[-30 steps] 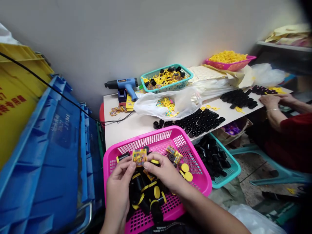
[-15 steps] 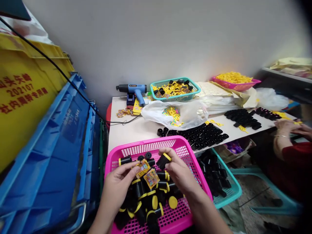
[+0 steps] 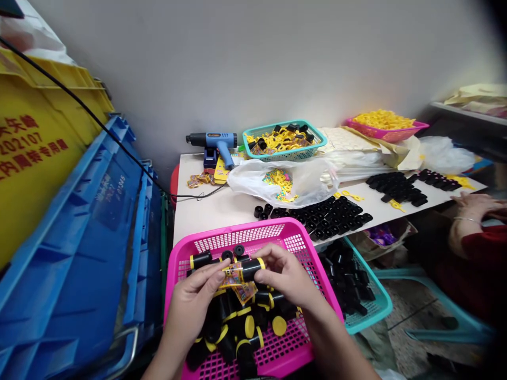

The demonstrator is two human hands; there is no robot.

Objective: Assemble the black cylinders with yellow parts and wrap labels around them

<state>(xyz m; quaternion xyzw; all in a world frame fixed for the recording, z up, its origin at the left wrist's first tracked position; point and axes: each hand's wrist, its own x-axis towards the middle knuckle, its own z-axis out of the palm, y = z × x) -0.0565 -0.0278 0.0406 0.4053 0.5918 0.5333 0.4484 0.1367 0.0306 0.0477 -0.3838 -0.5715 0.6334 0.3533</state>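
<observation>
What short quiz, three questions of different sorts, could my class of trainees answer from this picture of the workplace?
1. Choose one. What does the right hand hold?
a) a yellow bag
b) a black tube with a yellow end
c) a blue heat gun

2. True or false? The left hand holds a printed wrapper over the pink basket.

3. Fill in the missing word. Seen from the camera, the blue heat gun is to the ____ of the teal basket on the table.

Key: 1 b; 2 true; 3 left.
</observation>
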